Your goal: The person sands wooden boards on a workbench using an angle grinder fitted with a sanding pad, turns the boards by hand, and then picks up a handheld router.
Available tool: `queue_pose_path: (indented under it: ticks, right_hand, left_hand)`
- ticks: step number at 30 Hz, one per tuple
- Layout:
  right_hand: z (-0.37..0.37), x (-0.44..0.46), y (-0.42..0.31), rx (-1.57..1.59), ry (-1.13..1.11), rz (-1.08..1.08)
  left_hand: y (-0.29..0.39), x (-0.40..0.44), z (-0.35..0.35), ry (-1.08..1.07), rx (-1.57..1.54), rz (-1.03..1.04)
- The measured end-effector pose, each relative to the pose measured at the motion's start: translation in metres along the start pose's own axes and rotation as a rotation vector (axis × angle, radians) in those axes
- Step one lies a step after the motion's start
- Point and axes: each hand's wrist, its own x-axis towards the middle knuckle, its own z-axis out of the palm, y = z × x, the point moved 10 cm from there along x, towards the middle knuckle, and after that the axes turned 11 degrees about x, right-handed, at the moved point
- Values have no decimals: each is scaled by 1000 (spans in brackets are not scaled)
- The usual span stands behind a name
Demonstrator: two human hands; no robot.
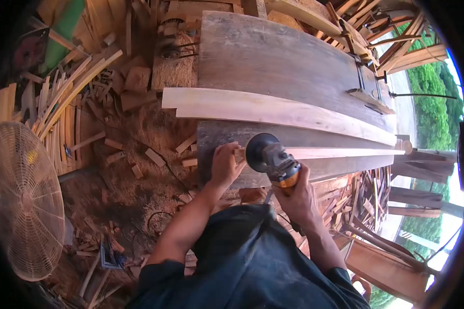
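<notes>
An orange and black angle grinder (pixel 282 167) is gripped in my right hand (pixel 299 198), its round dark disc (pixel 261 152) over the near end of a narrow wooden strip (pixel 340 152). My left hand (pixel 226 165) is closed on the left end of that strip, just left of the disc. The strip lies lengthwise on a grey workbench (pixel 273 56). Beyond it rest pale wide boards (pixel 273 110), lying together on the bench. The disc hides part of the strip.
A large round fan (pixel 26 201) stands at the left. Wood offcuts (pixel 154 157) and sawdust cover the floor. Curved strips (pixel 77 92) lean at the upper left. A clamp (pixel 368 85) sits at the bench's far right. More scraps (pixel 363 198) are piled at the right.
</notes>
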Motion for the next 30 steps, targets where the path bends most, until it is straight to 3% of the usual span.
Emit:
queue_pose_path:
  ticks: [9,14,20,23,30]
  right_hand:
    - [32,-2,-38,-48,-44,-155]
    - [8,-1,-11,-15,30,-58]
    - [15,-2,-5,-56,16,-19]
    - [-2,-3,9,-61,20,-1]
    - [-37,0,47,-37,109,15]
  left_hand:
    - [18,6,-5,-29,116,151]
    - [-2,-1,0,-4,-26,0]
    - [8,5,4,-43,67,66]
    - [-1,1,4,-13,48,-18]
    - [8,3,0,16,57,60]
